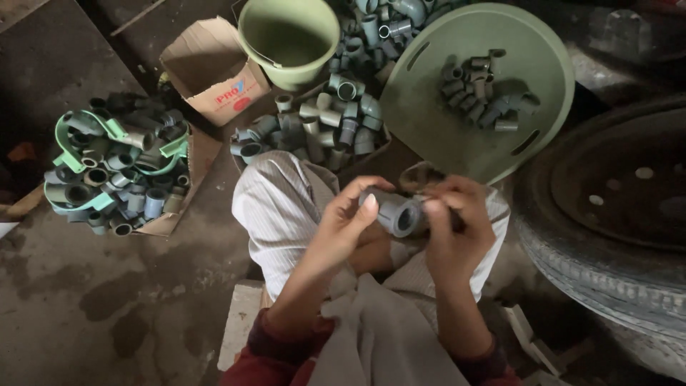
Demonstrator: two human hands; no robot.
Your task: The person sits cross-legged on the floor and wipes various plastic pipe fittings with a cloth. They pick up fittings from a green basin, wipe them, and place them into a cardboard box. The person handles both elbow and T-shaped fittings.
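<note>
1. Left hand [350, 218]: closed around a grey pipe fitting [395, 211], fingers wrapped over its top, thumb underneath; held above the lap, near centre.
2. Right hand [457, 225]: fingers pinched narrow at the open end of the same fitting; whether it grips a small tool cannot be told.
3. Grey pipe fitting: short cylinder, open mouth facing right and toward the camera, held between both hands.
4. Pale striped trousers [279, 207]: knee raised below the hands.
5. Green round tray [429, 107]: far right, tilted, holding a small cluster of grey fittings.
6. Green bucket [289, 36]: far centre, just left of the tray.
7. Heap of loose fittings [321, 125]: on the floor, between bucket and knee.
8. Cardboard box [214, 71]: far, left of the bucket, open.
9. Green basket [114, 168]: left, broken, full of fittings.
10. Tyre [614, 236]: right, lying flat.
</note>
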